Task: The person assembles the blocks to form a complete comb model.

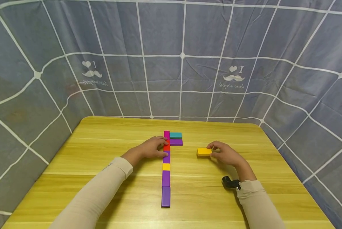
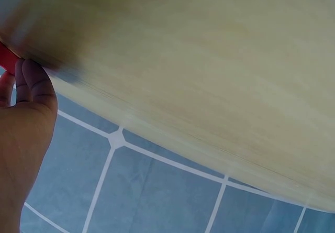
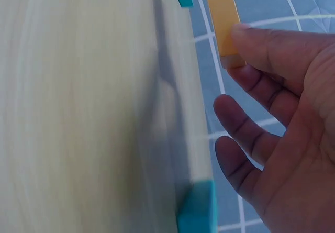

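Note:
A straight column of blocks runs down the table in the head view, with a magenta block (image 1: pixel 166 134) at the far end, then a red block (image 1: pixel 166 146), a purple block (image 1: pixel 166 157), a small yellow block (image 1: pixel 166 167) and two more purple ones. My left hand (image 1: pixel 152 147) rests at the column's left side, fingers at the red block and thumb on the purple one. Between thumb and fingertips my right hand (image 1: pixel 223 153) pinches a longer yellow block (image 1: pixel 203 151) by its right end, right of the column. The right wrist view shows this yellow block (image 3: pixel 222 18) raised above the table.
A teal block (image 1: pixel 175 135) and a purple block (image 1: pixel 176 142) lie crosswise against the column's far right side. In the right wrist view another teal block (image 3: pixel 198 209) stands at the bottom. Near my right wrist is a black curved piece (image 1: pixel 230 183). A grey gridded curtain (image 1: pixel 165 73) hangs behind the table.

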